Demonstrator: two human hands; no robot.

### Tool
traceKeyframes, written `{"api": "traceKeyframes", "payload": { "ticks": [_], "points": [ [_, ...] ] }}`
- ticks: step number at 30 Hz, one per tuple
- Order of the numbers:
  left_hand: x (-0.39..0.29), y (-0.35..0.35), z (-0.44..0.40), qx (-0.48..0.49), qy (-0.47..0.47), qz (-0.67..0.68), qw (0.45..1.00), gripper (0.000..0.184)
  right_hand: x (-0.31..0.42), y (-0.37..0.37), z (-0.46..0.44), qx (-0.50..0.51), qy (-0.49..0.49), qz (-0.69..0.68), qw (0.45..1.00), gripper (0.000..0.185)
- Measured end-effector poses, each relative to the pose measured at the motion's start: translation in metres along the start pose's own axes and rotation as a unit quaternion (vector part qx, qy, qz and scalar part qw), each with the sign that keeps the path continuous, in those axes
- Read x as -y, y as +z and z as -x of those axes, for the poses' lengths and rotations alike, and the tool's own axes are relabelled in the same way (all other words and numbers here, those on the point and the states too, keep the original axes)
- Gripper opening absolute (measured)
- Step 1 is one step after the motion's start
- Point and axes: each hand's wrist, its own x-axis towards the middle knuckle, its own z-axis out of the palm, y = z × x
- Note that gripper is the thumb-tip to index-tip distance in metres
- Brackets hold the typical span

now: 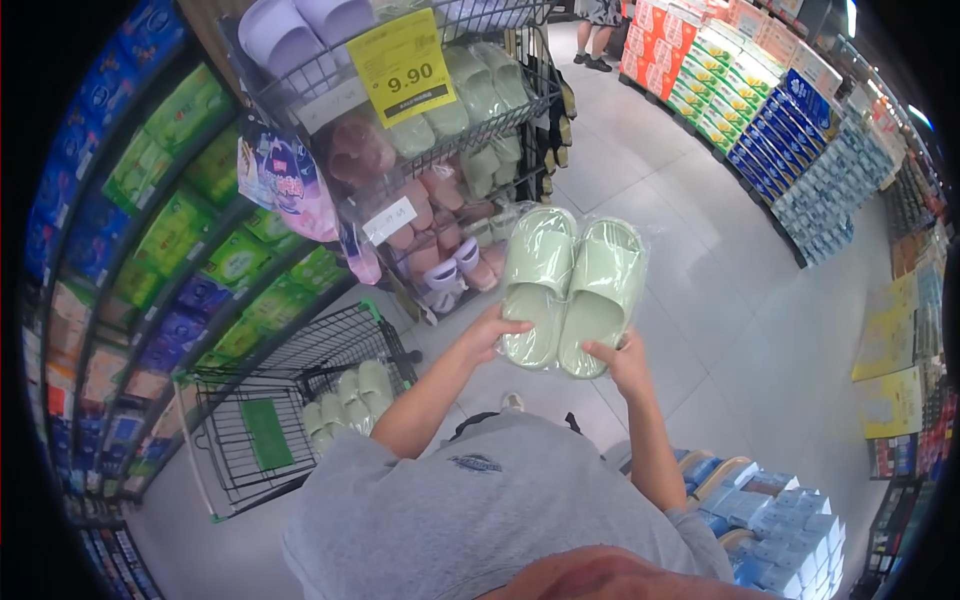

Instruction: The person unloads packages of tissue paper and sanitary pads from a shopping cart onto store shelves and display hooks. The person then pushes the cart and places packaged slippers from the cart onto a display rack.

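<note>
A pair of light green slippers [572, 290] in clear plastic wrap is held up in front of my body, heel ends toward me. My left hand [490, 335] grips the left slipper's lower edge, thumb on top. On the right slipper's lower edge, my right hand [622, 362] is closed with its thumb across the wrap. Just beyond, a wire rack [490, 125] holds more wrapped slippers in green, pink and purple. A yellow price sign [400, 68] reading 9.90 hangs on the rack.
A shopping cart [265, 435] at the lower left carries several wrapped green slippers [370, 385]. Shelves of packaged goods [170, 240] line the left side. Stacked boxes [790, 540] stand at the lower right, more packs [780, 120] at the upper right. A person's legs [592, 40] show at the top.
</note>
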Motion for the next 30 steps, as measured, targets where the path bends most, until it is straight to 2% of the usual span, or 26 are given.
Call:
{"api": "traceKeyframes", "payload": {
  "ticks": [3,9,14,18,21,24,26,28,30],
  "points": [
    [0.008,-0.015,0.006,-0.030,0.005,0.005,1.000,0.058,-0.018,0.000,-0.021,0.038,0.026,0.008,0.999,0.046],
    [0.007,-0.044,0.011,-0.155,0.018,0.018,0.988,0.057,-0.030,0.015,-0.080,0.106,0.069,0.044,0.991,0.049],
    [-0.030,-0.045,-0.017,-0.233,0.075,-0.062,0.968,0.052,-0.033,0.010,-0.154,0.162,0.025,0.070,0.984,0.048],
    [-0.069,-0.053,-0.065,-0.258,0.084,-0.159,0.949,0.050,-0.006,-0.009,-0.230,0.205,0.011,0.031,0.978,0.043],
    [-0.109,-0.039,-0.111,-0.277,0.132,-0.227,0.924,0.040,0.015,-0.029,-0.305,0.222,-0.018,0.045,0.974,0.040],
    [-0.144,-0.026,-0.157,-0.276,0.161,-0.155,0.935,0.040,0.053,-0.040,-0.365,0.228,-0.048,0.064,0.970,0.038],
    [-0.163,-0.033,-0.191,-0.295,0.155,-0.169,0.928,0.042,0.075,-0.046,-0.404,0.234,-0.060,0.067,0.968,0.038],
    [-0.185,-0.029,-0.223,-0.311,0.175,-0.164,0.920,0.042,0.093,-0.053,-0.445,0.222,-0.117,0.099,0.963,0.038],
    [-0.202,-0.031,-0.246,-0.310,0.191,-0.147,0.920,0.043,0.112,-0.055,-0.476,0.253,-0.111,0.073,0.958,0.039]
  ]
}}
